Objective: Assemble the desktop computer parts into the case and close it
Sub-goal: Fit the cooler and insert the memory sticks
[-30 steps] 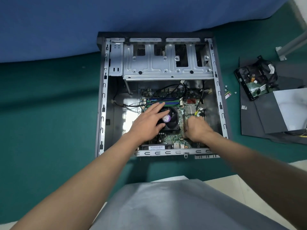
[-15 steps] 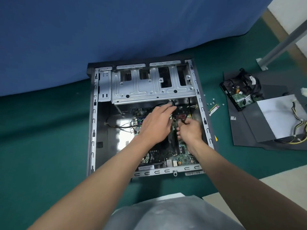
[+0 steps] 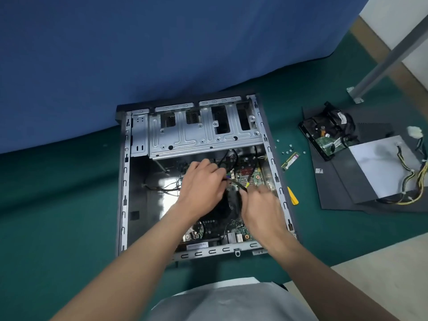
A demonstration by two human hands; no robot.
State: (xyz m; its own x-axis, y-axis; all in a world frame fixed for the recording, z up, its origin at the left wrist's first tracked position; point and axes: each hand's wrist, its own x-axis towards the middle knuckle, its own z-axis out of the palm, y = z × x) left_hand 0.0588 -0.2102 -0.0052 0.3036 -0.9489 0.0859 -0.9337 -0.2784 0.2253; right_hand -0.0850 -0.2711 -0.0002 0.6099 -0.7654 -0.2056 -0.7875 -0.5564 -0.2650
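The open computer case (image 3: 125, 181) lies flat on the green floor, with its silver drive cage (image 3: 199, 135) at the far end. The motherboard (image 3: 252, 177) sits inside, partly hidden by my hands. My left hand (image 3: 203, 188) reaches over the board, its fingers curled down onto a black cable (image 3: 237, 185) near the memory slots. My right hand (image 3: 261, 209), blurred by motion, pinches the same cable's nearer end. The black CPU fan (image 3: 222, 216) shows between my wrists.
To the right of the case lie a memory stick (image 3: 290, 161), loose screws (image 3: 287, 149) and a yellow tool (image 3: 293, 198). Further right, a hard drive (image 3: 324, 135) and a power supply (image 3: 382, 167) rest on the dark side panel (image 3: 335, 195). A metal leg (image 3: 382, 59) slants at far right.
Both hands moved from the CPU fan and card area toward the far side of the board and took hold of a black cable. The camera tilted up.
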